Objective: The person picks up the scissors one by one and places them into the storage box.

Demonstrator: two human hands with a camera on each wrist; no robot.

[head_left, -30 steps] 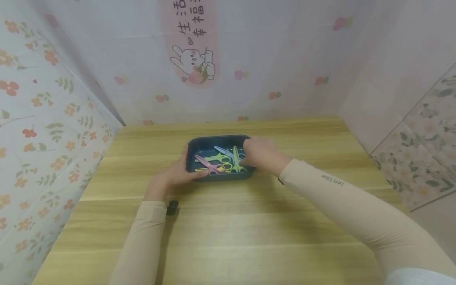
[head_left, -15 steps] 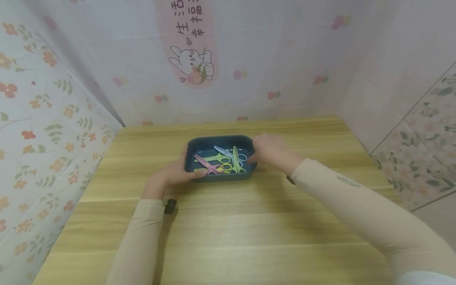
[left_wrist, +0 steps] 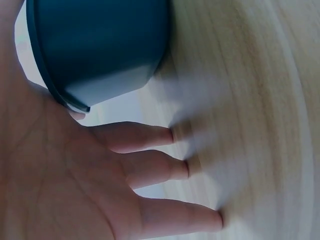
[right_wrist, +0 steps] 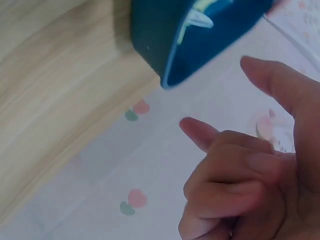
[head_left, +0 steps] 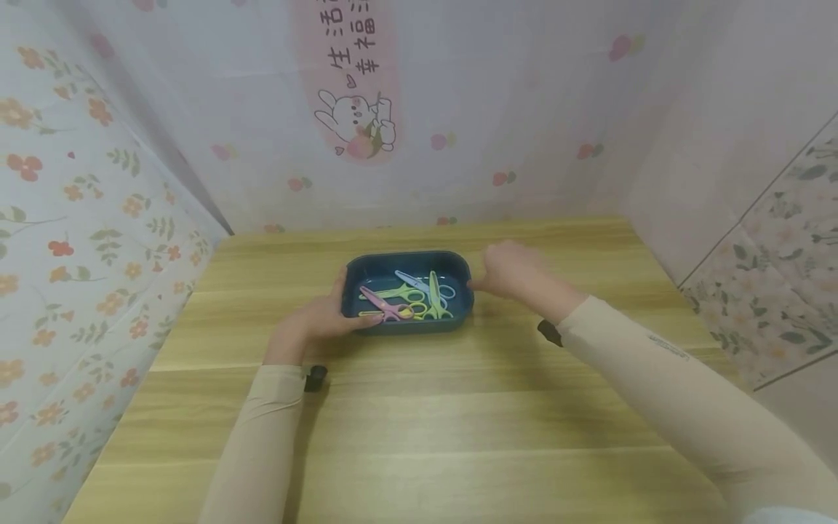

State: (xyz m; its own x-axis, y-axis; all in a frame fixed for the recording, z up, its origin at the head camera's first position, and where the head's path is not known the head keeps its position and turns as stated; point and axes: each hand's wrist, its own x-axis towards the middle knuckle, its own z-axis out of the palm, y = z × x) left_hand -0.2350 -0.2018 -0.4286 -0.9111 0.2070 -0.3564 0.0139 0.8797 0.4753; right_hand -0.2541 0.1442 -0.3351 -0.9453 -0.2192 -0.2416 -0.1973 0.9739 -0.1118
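A dark blue tray (head_left: 409, 326) stands at the back of the wooden table, with several child-size scissors inside. Pink scissors (head_left: 386, 304), light blue scissors (head_left: 412, 281) and upright-lying green scissors (head_left: 435, 295) overlap there, with more green and yellow ones partly hidden beneath. My left hand (head_left: 314, 320) holds the tray's left front corner, thumb over the rim. In the left wrist view, three of its fingers (left_wrist: 150, 172) stretch down to the table. My right hand (head_left: 517, 273) is just right of the tray, holding nothing. Its thumb and index finger stand apart, the other fingers curled (right_wrist: 230, 185).
The wooden tabletop (head_left: 419, 415) reaches back to a pale curtain (head_left: 524, 94) with strawberry prints and a rabbit drawing. A flowered sheet (head_left: 85, 218) borders the left side, and a patterned panel (head_left: 779, 255) the right. Small black wrist cameras hang under both forearms.
My right hand has drawn back to the right, from over the tray's right end to just outside it. The left hand stays on the tray, and the scissors have barely shifted.
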